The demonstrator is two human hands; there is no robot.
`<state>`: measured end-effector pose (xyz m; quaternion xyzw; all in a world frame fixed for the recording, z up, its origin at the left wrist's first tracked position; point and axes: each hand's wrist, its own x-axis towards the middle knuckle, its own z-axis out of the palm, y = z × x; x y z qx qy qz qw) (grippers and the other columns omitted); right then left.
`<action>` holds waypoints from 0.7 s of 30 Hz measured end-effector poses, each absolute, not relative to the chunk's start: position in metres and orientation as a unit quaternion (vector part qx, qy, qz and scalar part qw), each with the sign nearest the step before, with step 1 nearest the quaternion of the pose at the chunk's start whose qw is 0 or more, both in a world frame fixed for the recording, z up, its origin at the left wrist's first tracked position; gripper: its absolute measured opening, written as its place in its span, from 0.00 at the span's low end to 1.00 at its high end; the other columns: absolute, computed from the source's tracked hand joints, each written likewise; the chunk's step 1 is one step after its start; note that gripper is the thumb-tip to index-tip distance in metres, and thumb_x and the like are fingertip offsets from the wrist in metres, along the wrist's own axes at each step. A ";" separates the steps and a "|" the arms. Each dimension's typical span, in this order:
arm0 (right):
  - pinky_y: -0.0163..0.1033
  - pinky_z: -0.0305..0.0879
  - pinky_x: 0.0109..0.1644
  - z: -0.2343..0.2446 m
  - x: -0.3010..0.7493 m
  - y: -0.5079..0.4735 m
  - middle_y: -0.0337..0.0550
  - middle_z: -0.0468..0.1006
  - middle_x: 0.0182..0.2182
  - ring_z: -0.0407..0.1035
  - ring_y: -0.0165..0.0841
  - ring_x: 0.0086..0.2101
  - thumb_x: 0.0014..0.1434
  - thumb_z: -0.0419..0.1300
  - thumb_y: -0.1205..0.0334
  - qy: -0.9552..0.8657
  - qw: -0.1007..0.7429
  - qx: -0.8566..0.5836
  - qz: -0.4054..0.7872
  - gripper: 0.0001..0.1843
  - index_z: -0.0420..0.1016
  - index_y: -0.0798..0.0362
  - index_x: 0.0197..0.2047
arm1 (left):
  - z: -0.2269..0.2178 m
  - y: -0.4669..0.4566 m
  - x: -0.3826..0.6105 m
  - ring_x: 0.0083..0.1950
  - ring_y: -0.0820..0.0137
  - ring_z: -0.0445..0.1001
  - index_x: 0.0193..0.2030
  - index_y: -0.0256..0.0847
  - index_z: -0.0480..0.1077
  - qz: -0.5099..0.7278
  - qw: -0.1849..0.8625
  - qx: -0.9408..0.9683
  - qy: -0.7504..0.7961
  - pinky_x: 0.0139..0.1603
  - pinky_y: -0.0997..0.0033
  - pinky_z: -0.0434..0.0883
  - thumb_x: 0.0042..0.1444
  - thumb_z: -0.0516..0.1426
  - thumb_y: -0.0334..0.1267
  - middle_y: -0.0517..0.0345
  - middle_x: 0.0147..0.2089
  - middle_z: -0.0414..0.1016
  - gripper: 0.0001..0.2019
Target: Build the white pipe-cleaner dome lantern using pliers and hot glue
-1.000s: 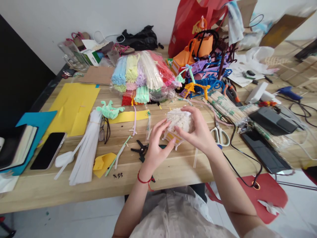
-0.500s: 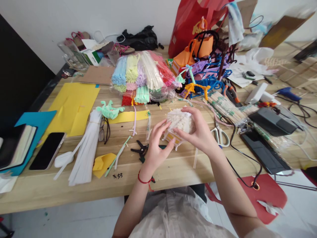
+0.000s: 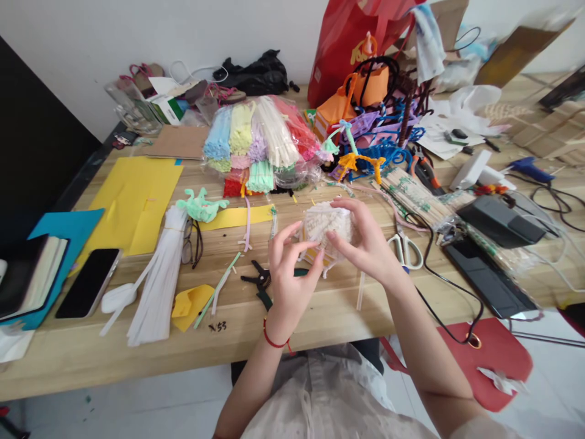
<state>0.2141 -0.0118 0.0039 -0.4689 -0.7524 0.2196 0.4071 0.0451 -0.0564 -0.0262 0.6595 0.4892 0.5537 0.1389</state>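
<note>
Both my hands hold a small box-shaped craft piece (image 3: 325, 227) covered in white fuzzy pipe cleaners, with yellow showing at its base, a little above the wooden table (image 3: 137, 360). My right hand (image 3: 365, 247) cups its right and top side. My left hand (image 3: 290, 274) grips its left lower side, thumb and fingers pinching at the white strands. Black pliers (image 3: 260, 283) lie on the table just under my left hand.
White scissors (image 3: 404, 250) lie right of my hands. A bundle of white pipe cleaners (image 3: 158, 286), yellow paper (image 3: 132, 204), a phone (image 3: 89, 282) and a notebook (image 3: 27, 277) lie to the left. Bagged coloured pipe cleaners (image 3: 260, 143), a red bag (image 3: 347, 42), skewers and cables crowd the back and right.
My left hand has shifted slightly, its fingers lifting and spreading over the piece's left side. The piece has turned a little in my hands.
</note>
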 end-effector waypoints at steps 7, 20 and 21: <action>0.57 0.56 0.67 0.005 0.213 -0.013 0.52 0.68 0.59 0.62 0.48 0.61 0.57 0.65 0.55 -0.746 0.408 -0.471 0.236 0.26 0.65 0.47 0.58 | -0.023 -0.055 0.055 0.58 0.61 0.73 0.38 0.42 0.75 0.550 0.121 0.646 0.516 0.57 0.54 0.72 0.59 0.63 0.34 0.50 0.56 0.73 0.01; 0.55 0.52 0.69 0.008 0.219 -0.016 0.51 0.67 0.61 0.60 0.45 0.64 0.65 0.57 0.50 -0.734 0.410 -0.456 0.291 0.22 0.65 0.46 0.60 | -0.022 -0.060 0.053 0.57 0.63 0.74 0.40 0.44 0.78 0.539 0.079 0.646 0.535 0.58 0.54 0.72 0.59 0.62 0.33 0.52 0.55 0.75 0.03; 0.55 0.53 0.69 0.008 0.218 -0.015 0.51 0.67 0.61 0.60 0.46 0.63 0.64 0.59 0.50 -0.736 0.411 -0.458 0.282 0.24 0.64 0.46 0.60 | -0.021 -0.060 0.053 0.57 0.63 0.74 0.40 0.44 0.78 0.536 0.075 0.648 0.536 0.58 0.54 0.72 0.59 0.62 0.34 0.51 0.55 0.75 0.03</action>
